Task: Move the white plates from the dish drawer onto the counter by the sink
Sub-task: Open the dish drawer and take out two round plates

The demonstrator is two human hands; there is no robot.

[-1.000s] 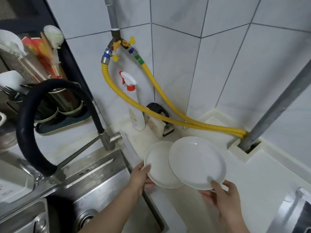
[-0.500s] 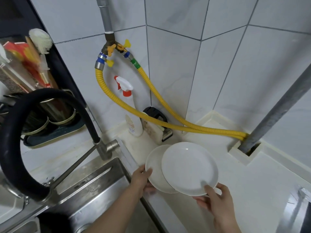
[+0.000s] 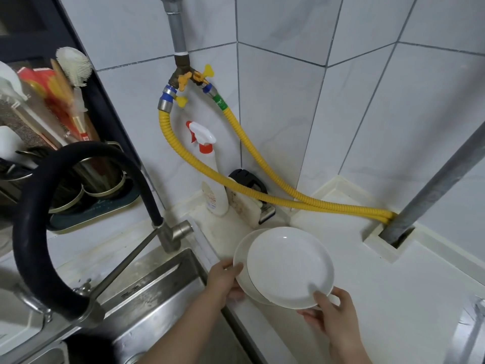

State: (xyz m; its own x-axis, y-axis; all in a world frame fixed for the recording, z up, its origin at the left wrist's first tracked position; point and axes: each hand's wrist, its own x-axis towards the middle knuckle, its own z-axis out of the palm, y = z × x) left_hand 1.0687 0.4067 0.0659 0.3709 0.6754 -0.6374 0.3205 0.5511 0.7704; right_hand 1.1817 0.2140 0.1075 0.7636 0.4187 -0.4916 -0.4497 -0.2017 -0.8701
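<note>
**A:** Fingers (image 3: 237, 269) of your left hand (image 3: 223, 281) curl over the left rim of the lower plate (image 3: 242, 261), thumb on top, the rest tucked beneath. Are you holding both?

**B:** Yes. Your right hand (image 3: 332, 315) pinches the upper plate (image 3: 290, 266) at its near edge, thumb pressed on the inside of the rim, fingers hidden under it. Each hand is closed on its own plate.

**A:** Where do the plates sit, taking the sink (image 3: 147, 292) as your mark?

**B:** Just right of the sink, over the white bench (image 3: 393, 298). The upper plate overlaps most of the lower one and covers all but a crescent on its left side. Whether the lower plate touches the bench you cannot tell from this view.

**A:** What else lies around the sink?

**B:** Behind it and to the right, a spray bottle (image 3: 214, 185) stands against the tiled wall, with two yellow hoses (image 3: 262, 166) sweeping past it toward a grey pipe (image 3: 433, 190) farther right. A black faucet (image 3: 52, 206) arches over the sink's back edge. Left of the sink and behind it, a rack (image 3: 91, 203) holds a white brush (image 3: 74, 65) and other utensils.
</note>
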